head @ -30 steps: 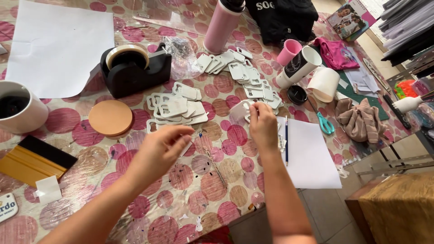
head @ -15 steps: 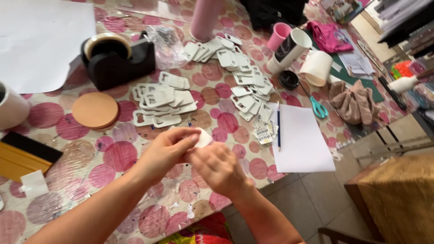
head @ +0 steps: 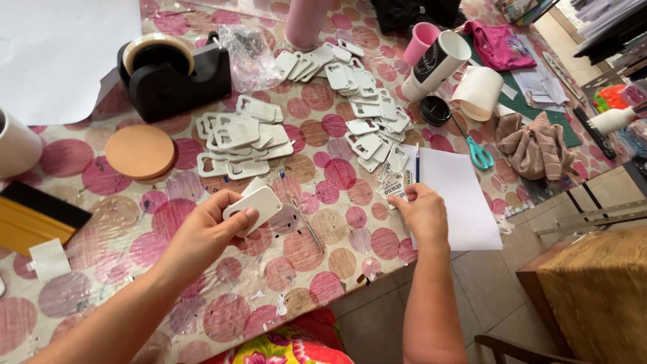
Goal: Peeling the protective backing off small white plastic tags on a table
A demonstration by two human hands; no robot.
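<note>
My left hand (head: pixel 209 232) holds a white rectangular bottle-opener blank (head: pixel 255 204) just above the pink-dotted tablecloth (head: pixel 323 249). My right hand (head: pixel 422 212) rests on the table and pinches a small stack of printed stickers (head: pixel 392 183) at the edge of a white paper sheet (head: pixel 461 195). A pile of white opener blanks (head: pixel 239 141) lies beyond my left hand. More blanks (head: pixel 364 111) are spread in a row beyond my right hand.
A black tape dispenser (head: pixel 172 74) and a round cork coaster (head: pixel 140 152) sit at the left. A yellow squeegee (head: pixel 30 219) lies far left. Cups (head: pixel 435 64), teal scissors (head: pixel 478 154), a blue pen (head: pixel 417 162) and a beige cloth (head: pixel 536 145) lie at the right.
My hands met over the blank near the table's front, then parted. My right hand has moved right to the stickers while my left keeps the blank.
</note>
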